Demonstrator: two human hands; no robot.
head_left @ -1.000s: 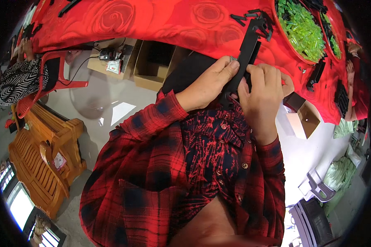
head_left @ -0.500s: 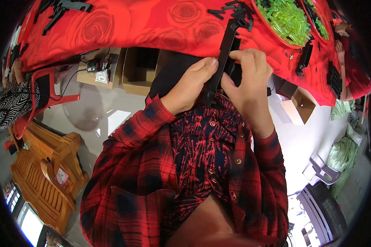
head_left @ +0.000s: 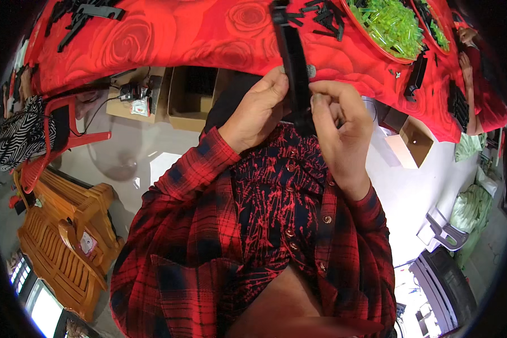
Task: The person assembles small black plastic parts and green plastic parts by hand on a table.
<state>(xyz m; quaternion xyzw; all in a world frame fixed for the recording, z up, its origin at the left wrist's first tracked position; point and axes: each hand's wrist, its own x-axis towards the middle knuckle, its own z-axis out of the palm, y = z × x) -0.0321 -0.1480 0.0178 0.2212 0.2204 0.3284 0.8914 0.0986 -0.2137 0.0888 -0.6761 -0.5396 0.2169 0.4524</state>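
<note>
My left hand (head_left: 258, 110) is closed around a long black plastic strip-shaped part (head_left: 294, 59), its thumb on the part's left side. The part stands almost straight out from my lap, its far end over the red table cloth (head_left: 203, 42). On the other side, my right hand (head_left: 343, 127) has its thumb and forefinger pinched together right at the part's edge. Anything between those fingertips is too small or hidden to make out. Several loose small black pieces (head_left: 328, 21) lie on the cloth beyond the part.
Green translucent pieces (head_left: 386, 28) fill a red tray (head_left: 390, 58) at the far right. Long black parts (head_left: 98, 11) lie at the far left, another (head_left: 416, 79) near the right edge. Cardboard boxes (head_left: 188, 115) sit below the table. Another person's arm (head_left: 468, 84) rests at right.
The black part has swung from a rightward lean to a slight leftward lean. My right hand has moved lower, its thumb and forefinger now pinched beside the part.
</note>
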